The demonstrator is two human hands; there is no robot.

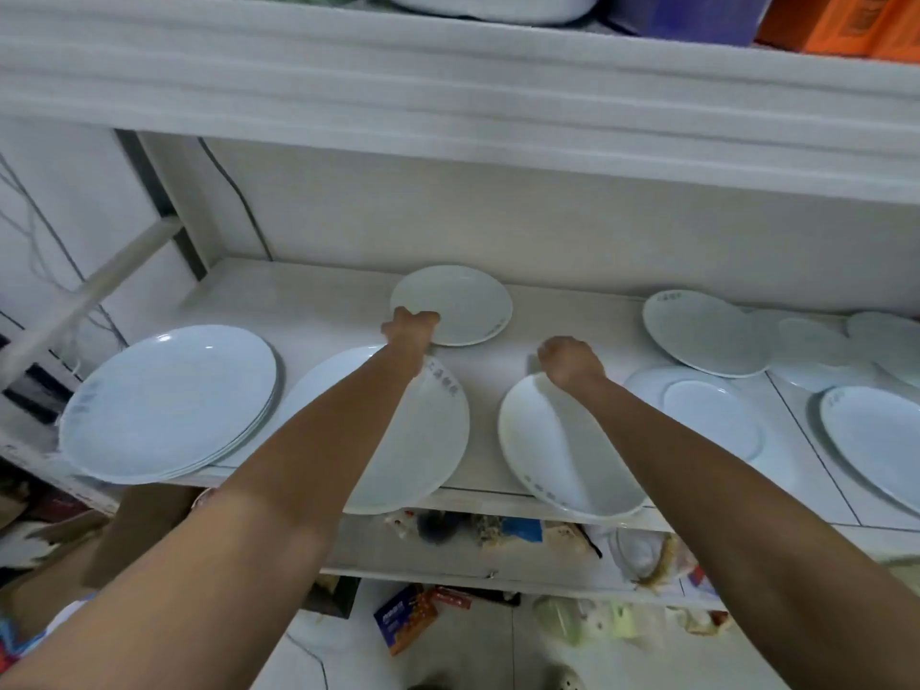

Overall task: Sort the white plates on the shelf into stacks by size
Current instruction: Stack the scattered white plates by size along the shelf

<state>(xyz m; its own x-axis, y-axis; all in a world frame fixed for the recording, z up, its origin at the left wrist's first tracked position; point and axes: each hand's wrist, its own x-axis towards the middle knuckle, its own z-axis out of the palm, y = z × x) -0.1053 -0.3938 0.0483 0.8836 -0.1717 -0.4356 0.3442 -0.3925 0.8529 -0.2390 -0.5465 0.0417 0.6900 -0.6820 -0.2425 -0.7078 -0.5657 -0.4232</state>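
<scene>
White plates lie spread along the shelf (318, 311). My left hand (410, 328) grips the near rim of a small round plate (460, 301) at the back middle. Under that forearm lies a large plate (423, 440). My right hand (567, 361) hangs with fingers curled at the far rim of another large plate (552, 440); I cannot tell whether it grips the rim. A stack of large plates (169, 400) sits at the left, overhanging the shelf edge. More plates of mixed sizes (707, 336) (712, 418) (876, 440) lie to the right.
An upper shelf (448, 92) overhangs close above, holding a white dish and purple and orange boxes. Below the plate shelf, a lower shelf (498, 560) holds bags and packets. More packets lie on the floor. A diagonal brace (94, 286) and cables run at the left.
</scene>
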